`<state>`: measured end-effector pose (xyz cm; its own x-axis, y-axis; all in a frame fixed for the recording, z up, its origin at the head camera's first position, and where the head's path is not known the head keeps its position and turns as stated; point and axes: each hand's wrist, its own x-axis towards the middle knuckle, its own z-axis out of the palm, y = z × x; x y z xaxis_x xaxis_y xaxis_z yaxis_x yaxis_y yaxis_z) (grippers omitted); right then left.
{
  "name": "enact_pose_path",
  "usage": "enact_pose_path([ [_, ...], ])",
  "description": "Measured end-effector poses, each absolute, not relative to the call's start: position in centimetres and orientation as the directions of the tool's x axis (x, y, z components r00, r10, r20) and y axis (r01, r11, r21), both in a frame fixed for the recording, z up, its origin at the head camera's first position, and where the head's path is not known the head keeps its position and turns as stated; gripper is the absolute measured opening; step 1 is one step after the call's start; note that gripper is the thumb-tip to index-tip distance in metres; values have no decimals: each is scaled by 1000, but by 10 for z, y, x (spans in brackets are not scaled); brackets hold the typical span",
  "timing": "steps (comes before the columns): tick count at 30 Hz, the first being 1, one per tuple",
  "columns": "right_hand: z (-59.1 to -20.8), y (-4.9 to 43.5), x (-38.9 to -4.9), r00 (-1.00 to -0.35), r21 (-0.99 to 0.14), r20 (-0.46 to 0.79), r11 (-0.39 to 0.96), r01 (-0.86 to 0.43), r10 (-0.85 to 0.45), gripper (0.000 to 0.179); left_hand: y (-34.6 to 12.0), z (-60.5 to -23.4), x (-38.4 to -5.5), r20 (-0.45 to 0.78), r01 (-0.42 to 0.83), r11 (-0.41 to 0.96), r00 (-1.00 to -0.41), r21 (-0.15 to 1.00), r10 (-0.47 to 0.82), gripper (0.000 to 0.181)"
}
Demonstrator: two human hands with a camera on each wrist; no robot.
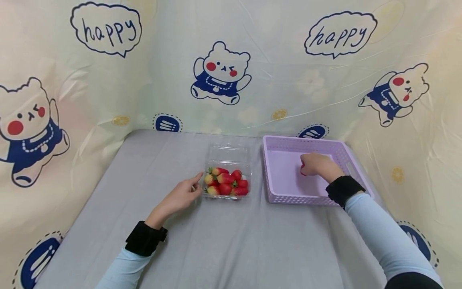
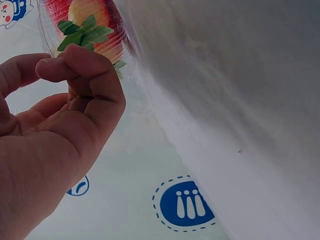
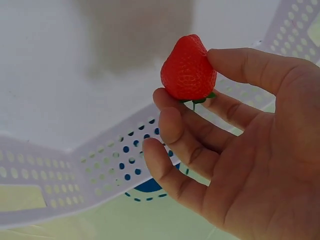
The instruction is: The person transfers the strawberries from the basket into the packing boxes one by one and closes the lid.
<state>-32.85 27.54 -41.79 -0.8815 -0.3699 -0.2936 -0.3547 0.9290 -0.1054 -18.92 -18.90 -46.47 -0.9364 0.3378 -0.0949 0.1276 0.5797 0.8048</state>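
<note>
My right hand (image 1: 319,165) is over the inside of a shallow lilac plastic basket (image 1: 292,198). It pinches a red strawberry (image 3: 187,67) between thumb and fingers, the green leaves downward in the right wrist view. Toward the middle of the table stands a clear plastic box (image 1: 250,168), its lid tipped back, with several red and pale strawberries (image 1: 225,178) inside. Beside the box's left side is my left hand (image 1: 182,196), index finger pointing at the edge and the other fingers loosely bent. Whether that fingertip touches the box I cannot tell.
A grey cloth (image 1: 245,241) covers the table. Behind and at both sides hangs a pale curtain (image 1: 274,88) printed with bears. The basket has raised, perforated walls and stands right of the box, a narrow gap between them.
</note>
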Motion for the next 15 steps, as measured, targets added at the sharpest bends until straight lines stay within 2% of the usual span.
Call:
enact_pose_path([
  [8,-403,251,-310,-900,-42,-202,921,-387,-387,16,-189,-465,-190,-100,120,580,-938,806,333,62],
  [15,-400,237,-298,-895,-65,-178,913,-404,-409,25,-189,-467,-190,-93,126,571,-936,811,339,62],
])
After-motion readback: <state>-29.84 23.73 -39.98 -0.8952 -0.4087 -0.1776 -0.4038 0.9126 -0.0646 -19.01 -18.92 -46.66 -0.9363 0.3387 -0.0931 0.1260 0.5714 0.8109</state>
